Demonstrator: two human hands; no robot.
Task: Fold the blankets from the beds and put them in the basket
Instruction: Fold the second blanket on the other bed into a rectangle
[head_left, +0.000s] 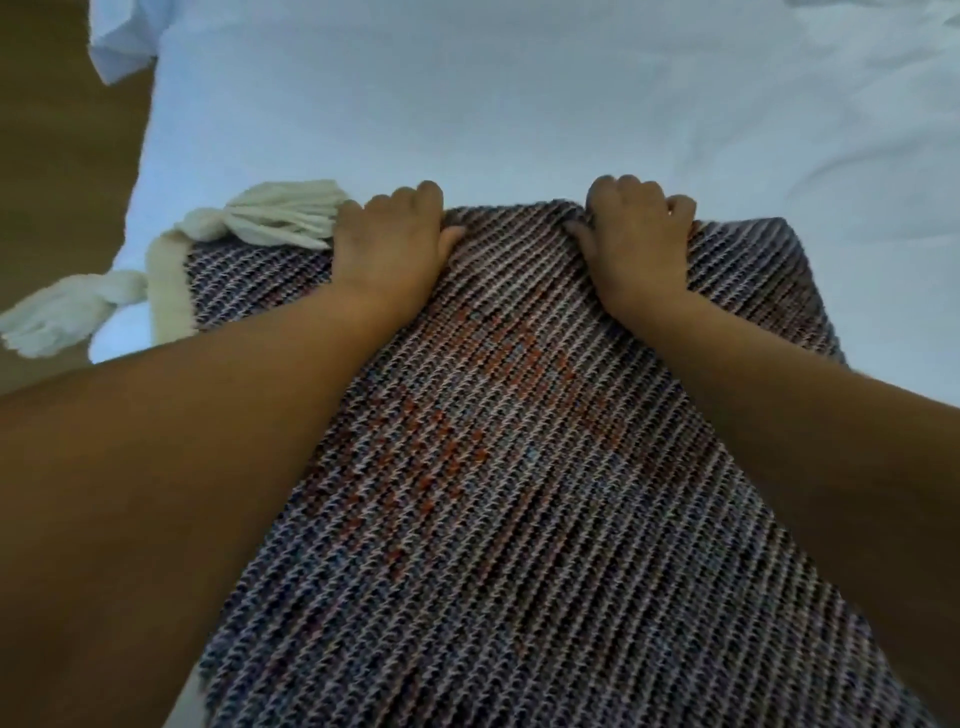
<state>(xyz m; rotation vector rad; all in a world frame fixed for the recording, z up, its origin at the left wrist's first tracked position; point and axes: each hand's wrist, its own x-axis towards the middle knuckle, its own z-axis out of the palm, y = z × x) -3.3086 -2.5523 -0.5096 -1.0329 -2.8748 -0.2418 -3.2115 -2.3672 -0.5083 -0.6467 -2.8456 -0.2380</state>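
Your 2 arms reach straight out over the blanket (519, 441) on the bed (519, 104). Your left hand (395, 244) and right hand (636, 239) both curl their fingers over the blanket's far edge, gripping it.

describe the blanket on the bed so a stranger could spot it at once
Start from the bed's plain white sheet. Lying on it is the knitted blanket, its far edge gripped by the left hand and right hand. Unlike the sheet, it is dark blue-grey knit flecked orange, with cream tassels on its left.
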